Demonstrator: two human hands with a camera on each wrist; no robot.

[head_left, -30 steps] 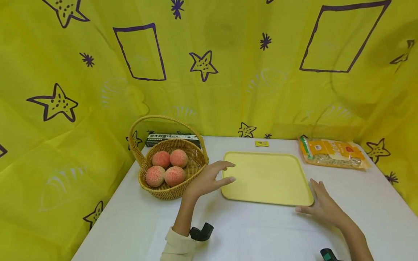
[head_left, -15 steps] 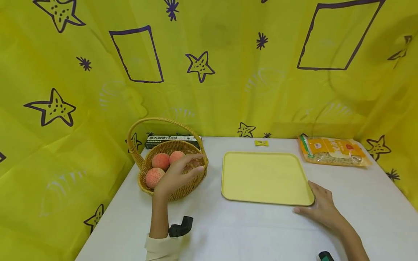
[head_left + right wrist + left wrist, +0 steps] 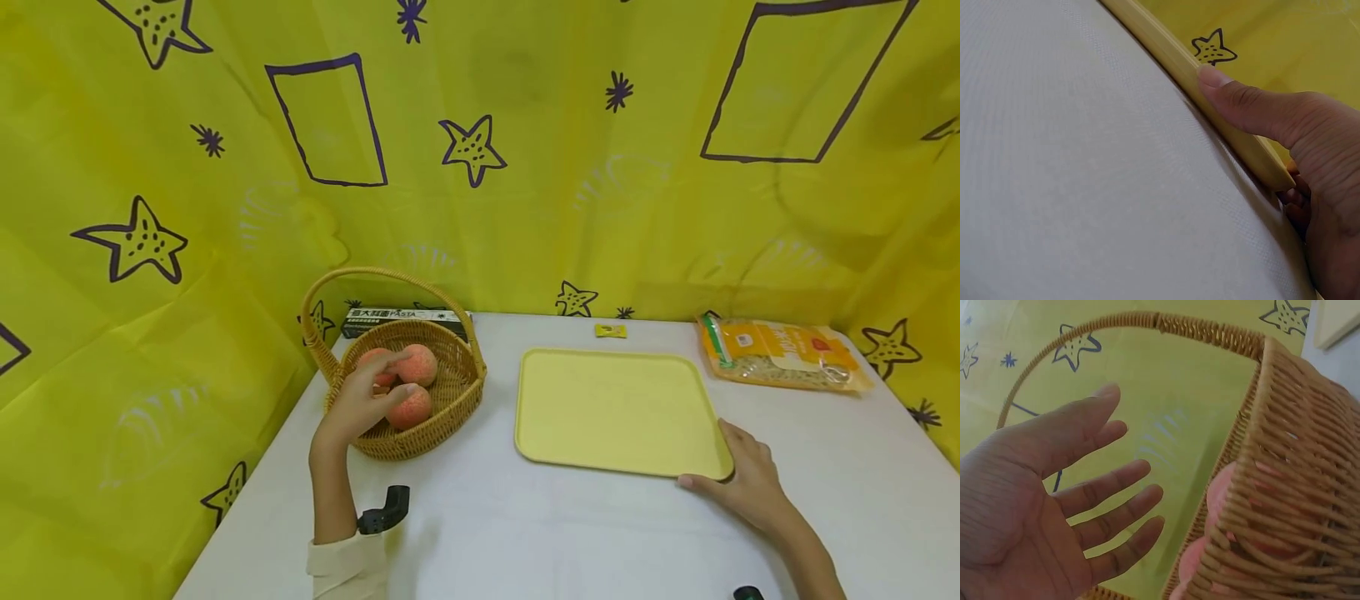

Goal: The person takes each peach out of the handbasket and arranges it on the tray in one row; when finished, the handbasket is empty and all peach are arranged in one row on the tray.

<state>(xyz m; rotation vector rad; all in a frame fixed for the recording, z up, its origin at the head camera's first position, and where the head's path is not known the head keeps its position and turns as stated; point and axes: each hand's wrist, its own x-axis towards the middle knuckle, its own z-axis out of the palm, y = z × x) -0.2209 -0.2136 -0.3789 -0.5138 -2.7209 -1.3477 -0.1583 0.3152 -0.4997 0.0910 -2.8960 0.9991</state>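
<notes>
A wicker basket (image 3: 450, 392) with a hoop handle holds three pink peaches (image 3: 418, 364) at the table's left. My left hand (image 3: 363, 402) hovers at the basket's near left rim, with its fingers spread and straight and nothing in them. In the left wrist view that hand (image 3: 1104, 500) is open beside the basket wall (image 3: 1291, 487), and peaches (image 3: 1222, 487) show through the weave. A flat yellow tray (image 3: 622, 408) lies in the middle. My right hand (image 3: 742, 482) grips its near right corner. The thumb (image 3: 1241, 103) lies along the tray rim (image 3: 1172, 56) and the fingers curl under the corner.
A dark pasta box (image 3: 408, 317) lies behind the basket. A bag of noodles (image 3: 783, 354) sits at the back right, and a small yellow packet (image 3: 611, 331) behind the tray. Yellow star-printed cloth walls in the white table (image 3: 540, 533) on three sides.
My left hand has left the tray's left edge and swung left to the basket's near left rim. My right hand has closed in on the tray's near right corner.
</notes>
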